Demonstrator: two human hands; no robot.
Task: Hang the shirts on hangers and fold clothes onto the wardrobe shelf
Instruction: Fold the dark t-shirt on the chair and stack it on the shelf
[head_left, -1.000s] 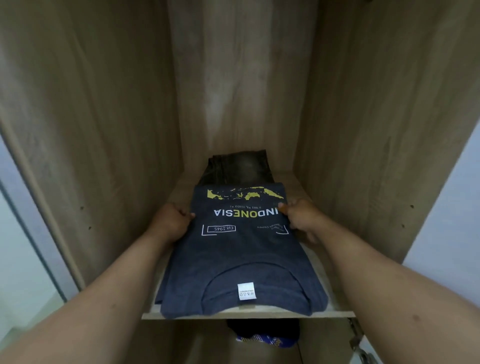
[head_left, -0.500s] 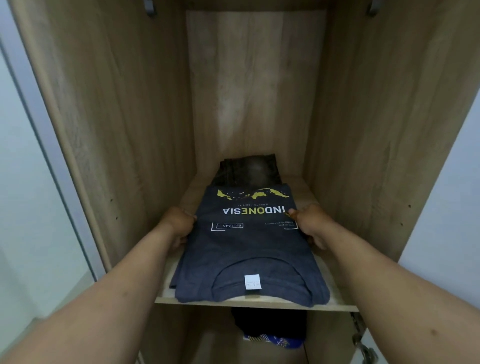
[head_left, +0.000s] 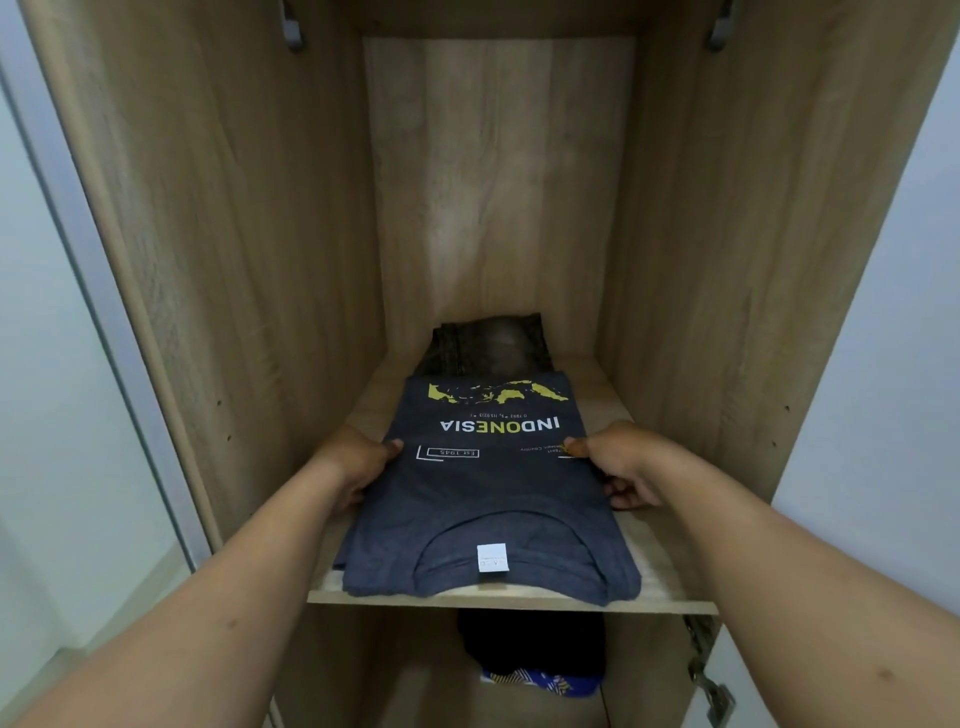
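A folded dark grey T-shirt (head_left: 483, 509) with a yellow map print and the word INDONESIA lies on the wooden wardrobe shelf (head_left: 670, 603), collar toward me. My left hand (head_left: 358, 462) grips its left edge, thumb on top and fingers underneath. At the right edge my right hand (head_left: 618, 462) holds it the same way, its fingers curled under the fabric. Behind the shirt, at the back of the shelf, lies a folded dark garment (head_left: 491, 345).
Wooden side walls (head_left: 234, 260) close in the shelf left and right. Two rail brackets (head_left: 292, 31) sit at the top. Below the shelf lie dark and blue patterned clothes (head_left: 535, 654). A door hinge (head_left: 711, 686) hangs at the lower right.
My view has pulled back and up, showing more of the wardrobe. Both hands have stayed at the shirt's sides, and the shirt's front edge lies near the shelf's front edge.
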